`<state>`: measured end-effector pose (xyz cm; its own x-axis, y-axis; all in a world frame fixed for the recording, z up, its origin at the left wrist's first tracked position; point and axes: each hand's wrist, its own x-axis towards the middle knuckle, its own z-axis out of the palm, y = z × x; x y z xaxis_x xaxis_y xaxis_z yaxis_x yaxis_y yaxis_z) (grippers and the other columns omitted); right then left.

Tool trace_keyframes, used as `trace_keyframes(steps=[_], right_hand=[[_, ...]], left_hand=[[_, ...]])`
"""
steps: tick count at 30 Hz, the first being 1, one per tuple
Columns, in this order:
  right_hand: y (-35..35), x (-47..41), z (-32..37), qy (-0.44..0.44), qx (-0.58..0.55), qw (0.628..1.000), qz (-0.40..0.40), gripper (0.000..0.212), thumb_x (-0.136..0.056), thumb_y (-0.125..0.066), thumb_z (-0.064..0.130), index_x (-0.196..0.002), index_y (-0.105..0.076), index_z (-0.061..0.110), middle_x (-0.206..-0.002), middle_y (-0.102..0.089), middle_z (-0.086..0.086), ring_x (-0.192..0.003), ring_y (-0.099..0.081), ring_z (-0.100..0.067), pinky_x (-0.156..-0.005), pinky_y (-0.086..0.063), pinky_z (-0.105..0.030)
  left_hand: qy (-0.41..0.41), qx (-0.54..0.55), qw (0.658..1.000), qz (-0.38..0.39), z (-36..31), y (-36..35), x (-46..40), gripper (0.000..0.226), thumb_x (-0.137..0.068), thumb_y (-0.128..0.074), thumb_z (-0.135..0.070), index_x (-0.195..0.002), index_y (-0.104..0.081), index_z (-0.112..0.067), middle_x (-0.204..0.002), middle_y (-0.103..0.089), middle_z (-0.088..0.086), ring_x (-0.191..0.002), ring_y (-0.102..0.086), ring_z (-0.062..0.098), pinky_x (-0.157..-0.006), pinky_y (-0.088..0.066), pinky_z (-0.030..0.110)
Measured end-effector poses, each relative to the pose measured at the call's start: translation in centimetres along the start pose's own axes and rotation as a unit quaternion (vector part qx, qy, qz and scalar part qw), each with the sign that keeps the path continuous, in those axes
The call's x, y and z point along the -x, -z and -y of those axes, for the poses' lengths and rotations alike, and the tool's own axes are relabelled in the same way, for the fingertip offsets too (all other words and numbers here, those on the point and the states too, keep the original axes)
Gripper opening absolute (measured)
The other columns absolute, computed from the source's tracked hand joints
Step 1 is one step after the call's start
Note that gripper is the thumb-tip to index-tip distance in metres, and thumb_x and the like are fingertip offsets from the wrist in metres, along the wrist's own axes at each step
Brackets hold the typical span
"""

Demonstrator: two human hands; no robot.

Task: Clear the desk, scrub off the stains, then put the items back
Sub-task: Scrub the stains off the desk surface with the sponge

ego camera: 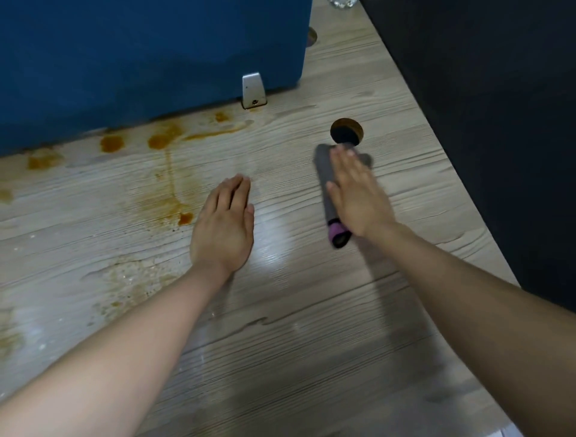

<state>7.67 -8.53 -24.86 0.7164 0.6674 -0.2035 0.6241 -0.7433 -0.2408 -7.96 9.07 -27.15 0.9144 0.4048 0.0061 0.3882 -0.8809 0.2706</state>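
The left hand (223, 224) lies flat on the wood-grain counter (311, 358), palm down, its grip apart with the fingers straight and close together, holding nothing. It rests just right of the lowest orange stain.

The right hand (355, 193) presses flat on a grey cloth (324, 174), fingers straight and spread a little, so its grip is also apart and not curled round the cloth. The cloth is folded or rolled into a long strip that runs from near the wrist up past the fingertips. Its near end shows a purple band (336, 232). The hand and cloth are blurred, so the fold cannot be made out.

Just beyond the cloth's far end is a round cable hole (347, 131) cut through the counter, dark inside.

Orange-brown stains (162, 140) spread along the back of the counter, at the foot of a blue partition (140, 56), with a thin trail running down to a darker blot (185, 218). Paler speckled marks (131, 280) lie nearer, left of the left forearm.

A small metal bracket (253, 90) holds the blue partition to the counter. A dark panel (498, 109) runs along the counter's right edge. A bit of clear glass (342, 3) shows at the top edge.
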Motion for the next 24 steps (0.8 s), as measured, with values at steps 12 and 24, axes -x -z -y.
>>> trace_keyframes(steps=[12, 24], right_hand=[[-1.9, -0.7, 6.4, 0.094, 0.048, 0.994, -0.014, 0.059, -0.100, -0.026, 0.034, -0.152, -0.001, 0.021, -0.159, 0.004, 0.001, -0.146, 0.004, -0.013, -0.116, 0.003, -0.032], [-2.7, -1.9, 8.5, 0.029, 0.033, 0.998, -0.044, 0.058, -0.100, -0.028, 0.028, -0.152, -0.003, 0.020, -0.160, 0.002, -0.001, -0.146, 0.005, -0.015, -0.118, 0.003, -0.033]], left_hand=[[0.001, 0.003, 1.000, -0.010, 0.1, -0.1, -0.1, 0.049, -0.102, -0.026, -0.029, -0.147, -0.028, -0.010, -0.151, -0.030, 0.006, -0.138, -0.025, 0.021, -0.117, -0.016, 0.031], [-0.011, 0.035, 0.999, -0.021, 0.2, 0.0, -0.3, 0.048, -0.100, -0.032, -0.028, -0.142, -0.036, -0.007, -0.145, -0.038, 0.010, -0.133, -0.033, 0.025, -0.113, -0.026, 0.035]])
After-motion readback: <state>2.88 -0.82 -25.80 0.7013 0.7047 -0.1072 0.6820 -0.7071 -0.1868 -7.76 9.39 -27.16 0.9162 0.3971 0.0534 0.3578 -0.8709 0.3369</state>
